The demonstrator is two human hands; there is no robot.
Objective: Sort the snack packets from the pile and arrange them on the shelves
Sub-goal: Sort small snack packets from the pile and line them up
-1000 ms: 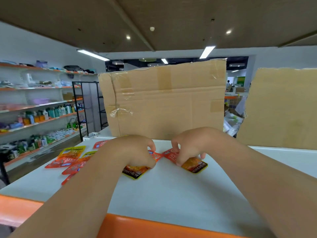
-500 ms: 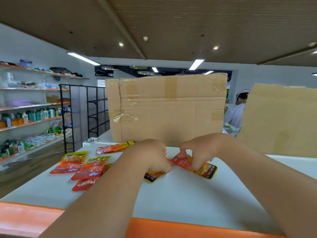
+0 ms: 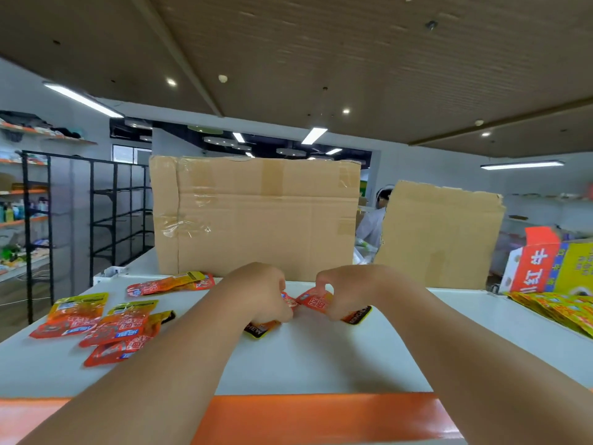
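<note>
Orange pkt | L hand pinches it | R hand pinches 2nd pkt

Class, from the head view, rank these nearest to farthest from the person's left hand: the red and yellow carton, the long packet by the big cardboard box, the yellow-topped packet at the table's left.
From the left hand:
1. Long packet, just to its left.
2. Yellow-topped packet, at the far left.
3. Red and yellow carton, far right.

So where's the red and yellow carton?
Head view, far right: the red and yellow carton sits behind the yellow packets, right of the smaller cardboard sheet.
</note>
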